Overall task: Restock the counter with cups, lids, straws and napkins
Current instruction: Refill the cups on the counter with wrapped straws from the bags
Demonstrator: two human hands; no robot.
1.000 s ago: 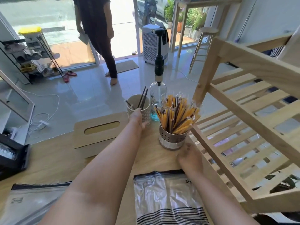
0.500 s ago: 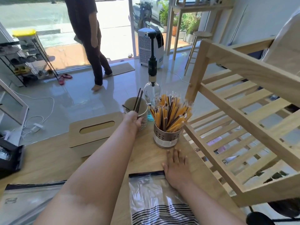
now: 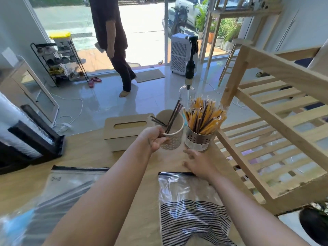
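step: straw restock. left hand (image 3: 156,139) grasps the beige cup (image 3: 171,129) of dark straws (image 3: 173,116), beside the metal holder (image 3: 199,140) on the counter (image 3: 92,157). right hand (image 3: 198,163) open, fingers spread, empty. next, likely: refill cup, keep it upright.

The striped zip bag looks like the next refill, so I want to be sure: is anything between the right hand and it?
Nothing visible. The right hand hovers over bare counter at the top edge of the striped zip bag. The metal straw holder stands beyond the hand, not between.
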